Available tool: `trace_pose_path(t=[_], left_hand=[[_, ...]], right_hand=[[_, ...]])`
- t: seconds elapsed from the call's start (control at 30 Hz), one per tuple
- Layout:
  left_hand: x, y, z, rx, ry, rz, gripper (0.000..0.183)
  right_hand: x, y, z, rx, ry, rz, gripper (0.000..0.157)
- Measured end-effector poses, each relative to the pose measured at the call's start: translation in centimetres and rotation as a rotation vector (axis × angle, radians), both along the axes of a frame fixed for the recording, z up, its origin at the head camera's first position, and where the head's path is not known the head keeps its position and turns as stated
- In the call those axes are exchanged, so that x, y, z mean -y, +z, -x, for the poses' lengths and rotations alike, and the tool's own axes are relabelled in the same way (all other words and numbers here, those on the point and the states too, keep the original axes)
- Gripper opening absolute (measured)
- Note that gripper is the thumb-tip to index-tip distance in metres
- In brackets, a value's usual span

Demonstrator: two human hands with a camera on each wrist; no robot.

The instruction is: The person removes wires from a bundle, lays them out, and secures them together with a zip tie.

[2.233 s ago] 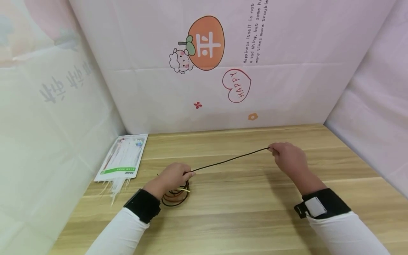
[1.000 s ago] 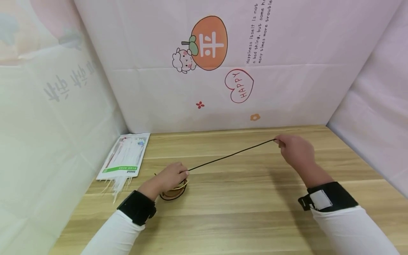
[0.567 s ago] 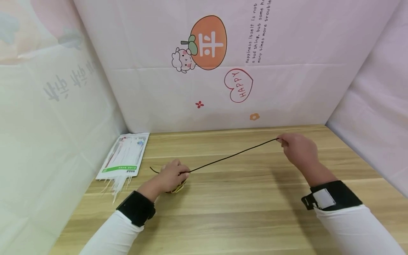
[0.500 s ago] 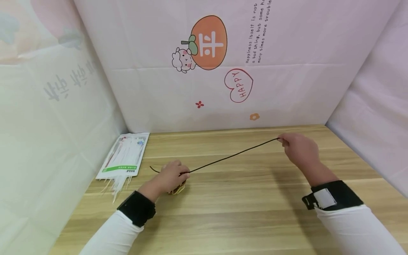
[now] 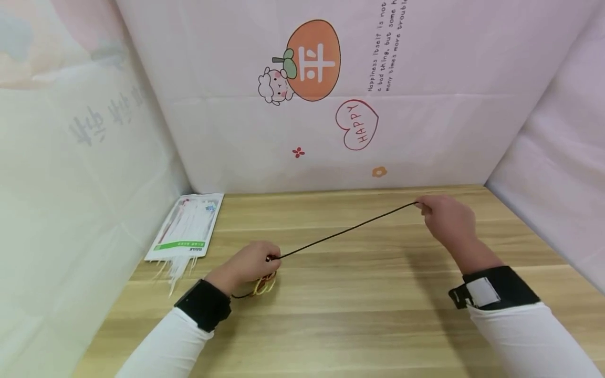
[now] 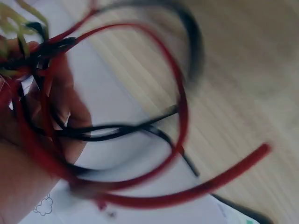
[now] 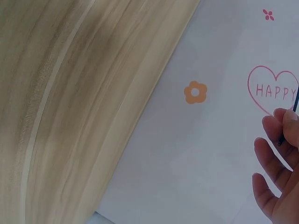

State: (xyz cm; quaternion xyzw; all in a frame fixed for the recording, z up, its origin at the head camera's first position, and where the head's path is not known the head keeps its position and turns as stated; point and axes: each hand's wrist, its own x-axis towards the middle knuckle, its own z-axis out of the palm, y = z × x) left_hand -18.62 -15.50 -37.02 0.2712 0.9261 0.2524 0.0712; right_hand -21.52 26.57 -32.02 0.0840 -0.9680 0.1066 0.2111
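Note:
A coil of thin red, black and yellow wires (image 5: 266, 284) is gripped in my left hand (image 5: 250, 262), low over the wooden table. Seen from the left wrist, red loops (image 6: 184, 112) and black strands (image 6: 107, 135) spill out past the curled fingers, and the picture is blurred. One black wire (image 5: 347, 229) runs taut from that hand up to my right hand (image 5: 449, 219), which pinches it near its end between thumb and forefinger. In the right wrist view the short wire tip (image 7: 280, 141) pokes out below the pinch, while the other fingers stay loosely bent.
At the back left lies a white packet with a green stripe (image 5: 186, 228), thin white strips (image 5: 177, 268) sticking out of its near end. White printed sheets (image 5: 264, 152) wall off the back and both sides of the wooden table (image 5: 350, 331).
My right hand has moved right and away, lengthening the taut black wire. My left hand has turned over the coil; a loose black end shifted from behind the hand to its near side.

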Motion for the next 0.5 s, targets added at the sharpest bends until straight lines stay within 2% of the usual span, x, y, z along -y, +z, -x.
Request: trace_pose_path(t=[0.13, 0.23, 0.37, 0.5], left_hand=[[0.03, -0.10, -0.22, -0.009, -0.024, 0.029, 0.024], [0.12, -0.25, -0.33, -0.038, -0.033, 0.065, 0.022], [0.38, -0.35, -0.20, -0.092, -0.031, 0.065, 0.012], [0.59, -0.22, 0.02, -0.108, -0.030, 0.043, 0.018]], right_hand=[[-0.80, 0.01, -0.14, 0.020, -0.015, 0.011, 0.025], [-1.11, -0.01, -0.21, 0.006, -0.009, 0.024, 0.021], [-1.08, 0.13, -0.26, -0.016, -0.014, 0.021, 0.018], [-1.12, 0.22, -0.31, -0.007, -0.024, 0.016, 0.019]])
